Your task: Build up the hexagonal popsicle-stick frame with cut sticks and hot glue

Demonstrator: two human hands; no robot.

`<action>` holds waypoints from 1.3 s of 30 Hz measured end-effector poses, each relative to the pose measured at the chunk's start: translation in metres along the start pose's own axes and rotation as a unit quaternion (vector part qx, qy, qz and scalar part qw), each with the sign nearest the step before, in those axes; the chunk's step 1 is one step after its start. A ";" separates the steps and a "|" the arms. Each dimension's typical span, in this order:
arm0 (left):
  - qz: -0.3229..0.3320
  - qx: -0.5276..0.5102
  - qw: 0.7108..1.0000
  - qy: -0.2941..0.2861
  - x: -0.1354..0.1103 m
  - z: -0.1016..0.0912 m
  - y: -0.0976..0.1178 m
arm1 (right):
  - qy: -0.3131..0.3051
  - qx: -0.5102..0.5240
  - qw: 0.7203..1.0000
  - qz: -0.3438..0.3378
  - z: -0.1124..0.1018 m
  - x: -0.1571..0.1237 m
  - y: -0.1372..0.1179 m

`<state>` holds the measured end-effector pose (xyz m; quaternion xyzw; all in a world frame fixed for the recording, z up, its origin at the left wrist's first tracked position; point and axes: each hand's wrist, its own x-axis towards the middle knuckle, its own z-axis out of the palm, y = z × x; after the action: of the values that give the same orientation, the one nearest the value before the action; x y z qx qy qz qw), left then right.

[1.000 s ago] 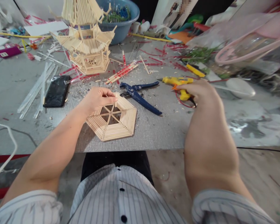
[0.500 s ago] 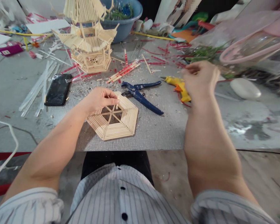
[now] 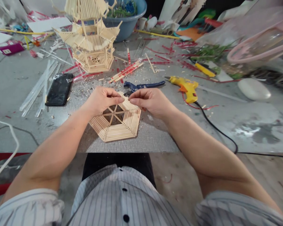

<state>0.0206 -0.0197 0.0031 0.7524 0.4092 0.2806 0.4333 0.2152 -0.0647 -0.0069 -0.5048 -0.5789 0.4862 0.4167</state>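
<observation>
A flat hexagon built of thin wooden sticks lies on the grey table near its front edge. My left hand pinches a short upright stick at the hexagon's far side, fingers closed on it. My right hand rests at the hexagon's far right corner with thumb and forefinger pinched together next to the left fingertips; what they hold is too small to make out. A yellow glue gun lies on the table to the right, its black cord trailing toward the table edge.
Blue pliers lie just behind my hands. A tall stick pagoda stands at the back, with a blue basin behind it. A black phone and clear glue sticks lie left. Red-wrapped sticks and scraps litter the table.
My right hand let go of the glue gun, rose, then came left to the hexagon beside my left hand. The left hand kept its pinch in place.
</observation>
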 end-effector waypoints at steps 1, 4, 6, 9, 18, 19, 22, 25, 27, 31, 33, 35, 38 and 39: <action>0.002 0.001 1.000 0.006 0.000 0.001 0.000 | 0.001 -0.003 1.000 -0.006 0.001 0.000 0.000; 0.014 0.008 1.000 0.018 0.000 0.003 0.000 | -0.004 -0.010 1.000 -0.016 0.003 0.000 0.002; 0.025 0.013 0.999 0.016 0.000 0.003 0.000 | -0.001 -0.015 1.000 -0.020 0.003 0.001 0.002; 0.035 0.022 0.999 -0.002 0.000 -0.001 0.000 | 0.023 -0.034 0.999 -0.028 0.000 0.002 0.003; 0.015 0.149 0.974 -0.168 -0.001 -0.010 0.009 | 0.086 -0.169 0.981 -0.046 -0.017 0.009 0.013; 0.014 0.157 0.971 -0.178 -0.002 -0.009 0.011 | 0.078 -0.172 0.981 -0.046 -0.017 0.010 0.014; 0.010 0.190 0.961 -0.202 -0.003 -0.006 0.015 | 0.061 -0.185 0.980 -0.046 -0.015 0.009 0.013; -0.009 0.218 0.947 -0.235 -0.004 -0.004 0.016 | 0.052 -0.210 0.975 -0.046 -0.015 0.008 0.012; -0.025 0.200 0.946 -0.253 -0.004 -0.003 0.014 | 0.046 -0.221 0.973 -0.049 -0.015 0.007 0.013; -0.020 0.193 0.941 -0.276 -0.003 -0.004 0.008 | 0.040 -0.222 0.973 -0.050 -0.016 0.007 0.014; -0.011 0.216 0.934 -0.284 -0.002 -0.005 0.007 | 0.036 -0.228 0.972 -0.049 -0.016 0.007 0.014; -0.008 0.225 0.932 -0.285 -0.001 -0.004 0.006 | 0.033 -0.242 0.968 -0.050 -0.015 0.007 0.013; -0.008 0.226 0.932 -0.282 -0.001 -0.003 0.006 | 0.029 -0.262 0.963 -0.050 -0.014 0.007 0.012; -0.006 0.231 0.931 -0.283 -0.001 -0.003 0.006 | 0.025 -0.268 0.962 -0.052 -0.015 0.007 0.013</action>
<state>0.0204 -0.0213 0.0097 0.8774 0.3278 -0.0494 0.3468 0.2308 -0.0552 -0.0168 -0.5794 -0.7026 0.2784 0.3052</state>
